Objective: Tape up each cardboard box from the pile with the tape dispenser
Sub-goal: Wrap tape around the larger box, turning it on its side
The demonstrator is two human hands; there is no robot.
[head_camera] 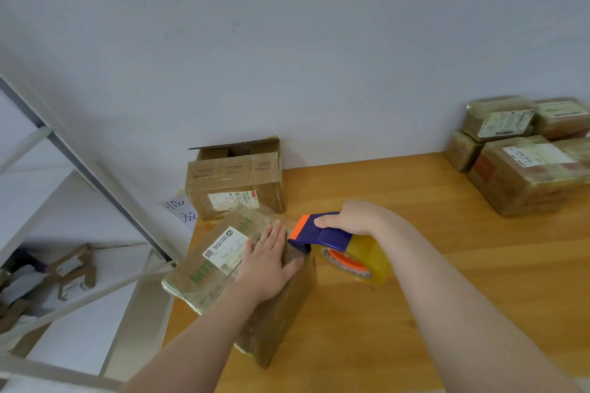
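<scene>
A tape-covered cardboard box (207, 274) with a white label lies at the left edge of the wooden table (431, 265). My left hand (266, 262) rests flat on its top, fingers spread, pressing down. My right hand (351, 217) grips the blue and orange tape dispenser (322, 234), which carries a roll of clear tape (367, 260). The dispenser's front end touches the box's right top edge, just beside my left fingers.
An open-flapped cardboard box (236, 182) stands against the wall behind. A stack of taped boxes (523, 156) sits at the table's far right. A handwritten paper note (182, 210) lies by the left edge. White metal shelving (79, 169) with small boxes (75, 274) stands left.
</scene>
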